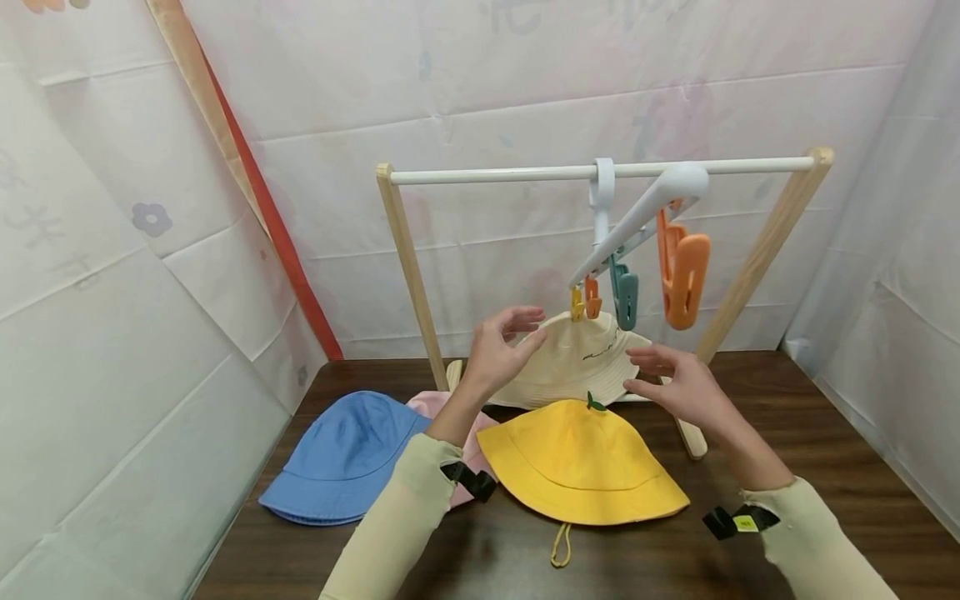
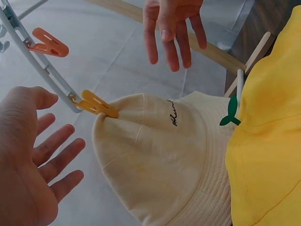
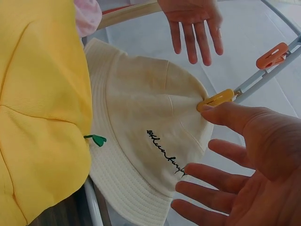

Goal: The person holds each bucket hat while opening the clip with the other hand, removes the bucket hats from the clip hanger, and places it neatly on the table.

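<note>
A cream bucket hat [image 1: 570, 362] with black script on its side hangs from a yellow clip [image 2: 96, 103] at the low end of a white clip hanger [image 1: 637, 221]. My left hand [image 1: 498, 350] is raised at the hat's left side, fingers loosely bent and holding nothing. On the other side is my right hand [image 1: 686, 387], palm inward and fingers spread, also holding nothing. In the right wrist view its thumb overlaps the clip; contact cannot be told there. A yellow bucket hat [image 1: 581, 462] with a green sprout lies on the table in front.
A blue bucket hat [image 1: 348, 454] lies at the left, partly over a pink hat [image 1: 427, 404]. The hanger hooks onto a white rail [image 1: 495, 175] between wooden legs. Orange clips [image 1: 684, 279] and a teal clip [image 1: 626, 296] dangle from it. Pale sheets surround the dark wooden table [image 1: 810, 467].
</note>
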The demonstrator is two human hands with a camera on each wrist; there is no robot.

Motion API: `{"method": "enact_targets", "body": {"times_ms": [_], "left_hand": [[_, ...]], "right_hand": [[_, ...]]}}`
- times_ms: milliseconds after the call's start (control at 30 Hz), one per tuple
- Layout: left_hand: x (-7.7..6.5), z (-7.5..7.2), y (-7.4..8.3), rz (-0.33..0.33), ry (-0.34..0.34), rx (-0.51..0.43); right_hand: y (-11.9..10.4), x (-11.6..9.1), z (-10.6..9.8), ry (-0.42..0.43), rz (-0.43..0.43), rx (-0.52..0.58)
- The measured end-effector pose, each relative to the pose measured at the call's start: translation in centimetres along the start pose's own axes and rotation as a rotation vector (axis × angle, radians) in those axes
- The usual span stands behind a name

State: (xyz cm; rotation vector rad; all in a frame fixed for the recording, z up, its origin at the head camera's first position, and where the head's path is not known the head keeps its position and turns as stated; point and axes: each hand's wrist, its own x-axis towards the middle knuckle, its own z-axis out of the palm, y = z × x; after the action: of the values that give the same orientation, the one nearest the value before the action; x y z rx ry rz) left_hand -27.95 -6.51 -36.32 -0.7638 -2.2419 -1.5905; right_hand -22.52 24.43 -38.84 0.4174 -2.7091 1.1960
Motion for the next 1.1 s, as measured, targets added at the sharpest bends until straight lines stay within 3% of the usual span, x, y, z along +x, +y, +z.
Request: {"method": "enact_targets", "body": {"times_ms": [267,700,1100], "left_hand": [[0.0,-0.1,-0.6,0.032,-0.010,-0.008],[-0.4,0.2,-0.9,-0.015,-0.017,0.021],[-0.7,0.3,-1.2,-0.026,-0.017,0.049]], "right_hand": [[-0.2,0.3,-0.2,0.019,0.013,0.013],[-0.4,1.1,0.2,0.040,-0.033,-0.003],[-0.4,2.3,0.4,0.062,0.016,0.007]]}}
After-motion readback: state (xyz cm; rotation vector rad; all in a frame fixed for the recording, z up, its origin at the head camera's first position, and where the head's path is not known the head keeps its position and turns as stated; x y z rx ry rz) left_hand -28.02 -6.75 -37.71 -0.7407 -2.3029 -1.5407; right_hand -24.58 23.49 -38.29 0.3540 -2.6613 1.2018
